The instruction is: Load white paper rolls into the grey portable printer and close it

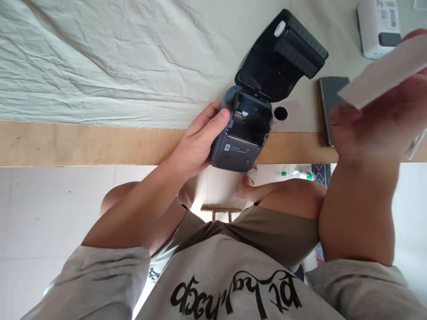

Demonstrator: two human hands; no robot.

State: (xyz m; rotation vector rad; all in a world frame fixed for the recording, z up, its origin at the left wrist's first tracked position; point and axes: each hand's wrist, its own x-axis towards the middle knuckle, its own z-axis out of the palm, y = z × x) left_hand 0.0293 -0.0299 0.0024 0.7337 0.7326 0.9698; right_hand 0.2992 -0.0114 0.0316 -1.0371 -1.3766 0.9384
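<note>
The left hand (202,140) was clamped on the side of a dark portable printer (235,155), its thumb over the rim of the open compartment; the printer's lid (263,71) stood open, tilted away from the person, and the body overlapped the front edge of the table, though whether it rested on the wood could not be told; a small printed label (240,114) showed inside the compartment. The right hand (380,118), blurred, was raised at the right with its fingers around a white strip (387,73); just how each finger met it could not be made out. Close to the printer's right side lay a small round black object (280,114); farther right, a dark phone (328,100) lay near the right hand, partly behind it, and a white box (378,33) stood beyond. A pale green cloth (126,58) covered the table behind its bare wooden edge (83,143); below, a bottle (302,175) lay on the floor (50,209).
</note>
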